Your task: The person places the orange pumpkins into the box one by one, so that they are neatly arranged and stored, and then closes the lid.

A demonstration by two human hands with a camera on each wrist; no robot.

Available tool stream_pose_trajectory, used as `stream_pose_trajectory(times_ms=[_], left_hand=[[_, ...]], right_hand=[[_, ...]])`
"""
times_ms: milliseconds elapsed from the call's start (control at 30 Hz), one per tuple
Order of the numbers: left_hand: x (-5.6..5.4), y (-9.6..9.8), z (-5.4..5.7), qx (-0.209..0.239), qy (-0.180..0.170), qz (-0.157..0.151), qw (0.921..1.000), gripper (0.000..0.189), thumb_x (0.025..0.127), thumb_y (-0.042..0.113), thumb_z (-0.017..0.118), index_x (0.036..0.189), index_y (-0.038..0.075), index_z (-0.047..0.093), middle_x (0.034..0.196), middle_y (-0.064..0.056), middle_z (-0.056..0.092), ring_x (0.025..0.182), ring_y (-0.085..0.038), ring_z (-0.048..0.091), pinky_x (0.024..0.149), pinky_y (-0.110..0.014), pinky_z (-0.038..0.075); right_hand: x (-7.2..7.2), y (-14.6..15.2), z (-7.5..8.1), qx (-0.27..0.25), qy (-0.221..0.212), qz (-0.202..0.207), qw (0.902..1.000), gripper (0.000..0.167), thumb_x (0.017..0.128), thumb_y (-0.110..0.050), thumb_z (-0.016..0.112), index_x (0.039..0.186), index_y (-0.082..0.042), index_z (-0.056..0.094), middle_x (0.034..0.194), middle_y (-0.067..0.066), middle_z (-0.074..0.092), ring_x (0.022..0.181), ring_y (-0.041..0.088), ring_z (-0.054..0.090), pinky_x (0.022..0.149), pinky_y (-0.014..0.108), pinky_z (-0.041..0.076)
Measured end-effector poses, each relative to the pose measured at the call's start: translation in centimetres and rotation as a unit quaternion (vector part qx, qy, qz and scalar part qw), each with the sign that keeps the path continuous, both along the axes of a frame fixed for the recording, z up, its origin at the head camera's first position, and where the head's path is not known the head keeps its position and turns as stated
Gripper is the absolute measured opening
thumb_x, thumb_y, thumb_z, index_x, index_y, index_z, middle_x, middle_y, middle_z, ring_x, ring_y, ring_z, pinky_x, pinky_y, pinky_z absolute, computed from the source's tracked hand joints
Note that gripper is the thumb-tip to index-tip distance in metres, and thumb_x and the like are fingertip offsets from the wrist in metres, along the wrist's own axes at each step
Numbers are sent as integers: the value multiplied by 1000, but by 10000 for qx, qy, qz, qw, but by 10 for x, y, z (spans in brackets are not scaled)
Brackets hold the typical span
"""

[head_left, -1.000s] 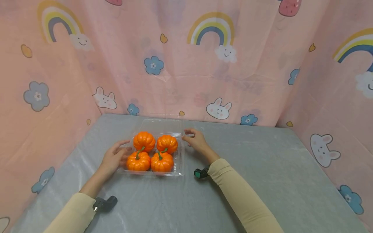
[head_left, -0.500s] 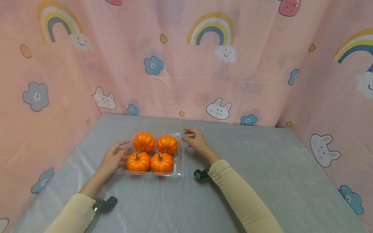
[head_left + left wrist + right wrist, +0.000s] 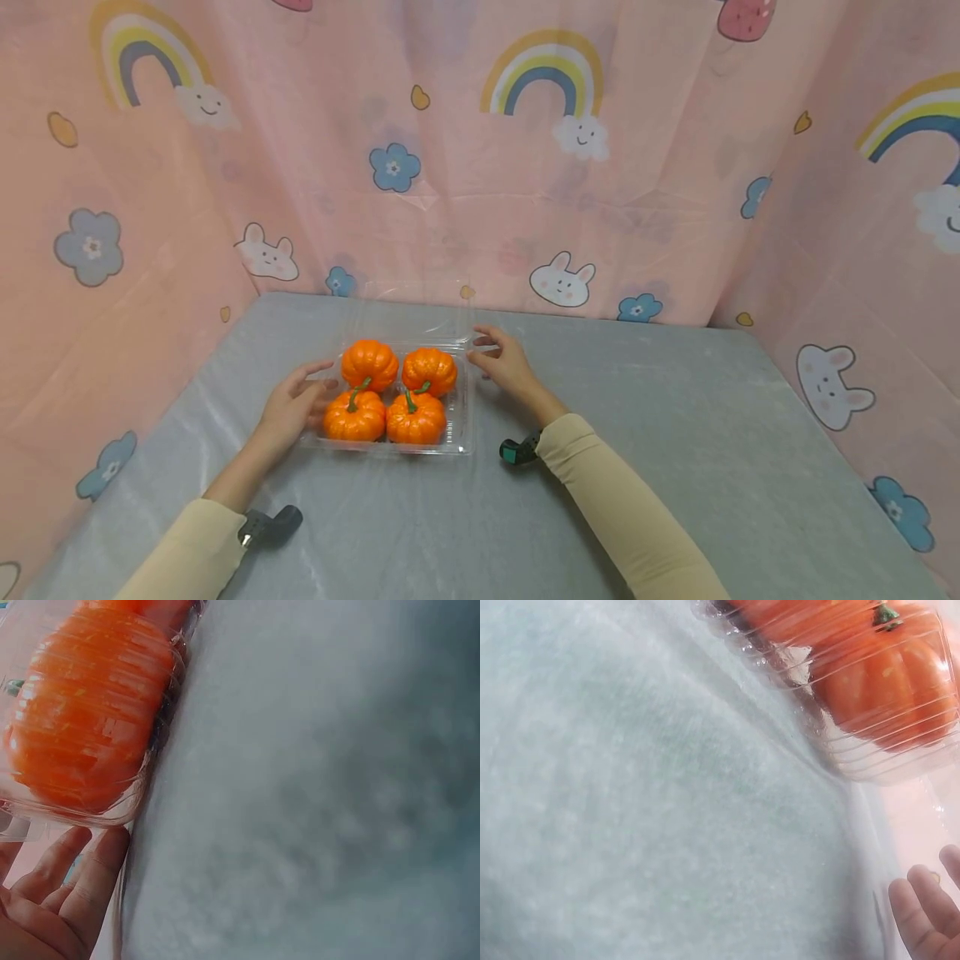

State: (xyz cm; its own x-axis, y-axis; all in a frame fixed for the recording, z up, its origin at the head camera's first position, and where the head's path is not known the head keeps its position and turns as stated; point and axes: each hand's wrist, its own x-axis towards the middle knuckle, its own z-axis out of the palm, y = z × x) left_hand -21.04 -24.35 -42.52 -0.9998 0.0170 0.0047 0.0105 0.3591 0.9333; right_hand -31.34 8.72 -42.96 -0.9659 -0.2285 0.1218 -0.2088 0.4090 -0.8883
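Several glossy orange toy pumpkins (image 3: 416,417) with green stems sit in two rows inside a clear plastic clamshell box (image 3: 386,447). Its transparent lid (image 3: 416,310) stands tilted up at the back. My left hand (image 3: 288,408) is at the box's left side, fingers loosely spread. In the left wrist view those fingertips (image 3: 111,844) are right at the box's lower corner, below a pumpkin (image 3: 90,712). My right hand (image 3: 506,364) hovers beside the back right corner near the lid's hinge. The right wrist view shows its fingers (image 3: 919,911) extended, apart from the ribbed wall.
A grey cloth-covered table (image 3: 675,450) extends to the right and in front of the box. Pink curtains (image 3: 480,192) with rainbows, bunnies and flowers enclose the back and sides. A dark wrist device (image 3: 270,527) sits by the left cuff, another (image 3: 519,448) by the right.
The clear lid has swung upward at the back, its far edge now higher in the head view. Both hands and the pumpkins stay nearly where they were.
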Motion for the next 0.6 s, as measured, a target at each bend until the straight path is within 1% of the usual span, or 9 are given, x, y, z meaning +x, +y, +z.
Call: stream_pose_trajectory(times_ms=[100, 367, 600], left_hand=[[0, 0, 0, 21, -25, 30, 10000, 45, 103, 27, 39, 146, 12, 38, 137, -26, 52, 87, -10, 65, 72, -24, 56], [1, 2, 2, -48, -64, 90, 9999, 45, 103, 26, 39, 146, 13, 38, 138, -25, 52, 89, -12, 65, 73, -23, 56], [0, 2, 1, -35, -87, 136, 9999, 45, 103, 26, 38, 146, 13, 38, 138, -26, 51, 90, -13, 66, 74, -24, 57]], right_hand=[[1, -1, 1, -28, 18, -11, 10000, 53, 91, -20, 64, 140, -10, 47, 127, 16, 59, 108, 32, 64, 74, 34, 59], [4, -2, 1, -154, 2, -5, 9999, 51, 92, -18, 64, 140, -15, 48, 126, 16, 59, 105, 32, 64, 72, 33, 59], [7, -2, 2, -328, 13, 109, 9994, 53, 94, -14, 60, 143, -14, 43, 126, 20, 58, 103, 32, 64, 72, 34, 59]])
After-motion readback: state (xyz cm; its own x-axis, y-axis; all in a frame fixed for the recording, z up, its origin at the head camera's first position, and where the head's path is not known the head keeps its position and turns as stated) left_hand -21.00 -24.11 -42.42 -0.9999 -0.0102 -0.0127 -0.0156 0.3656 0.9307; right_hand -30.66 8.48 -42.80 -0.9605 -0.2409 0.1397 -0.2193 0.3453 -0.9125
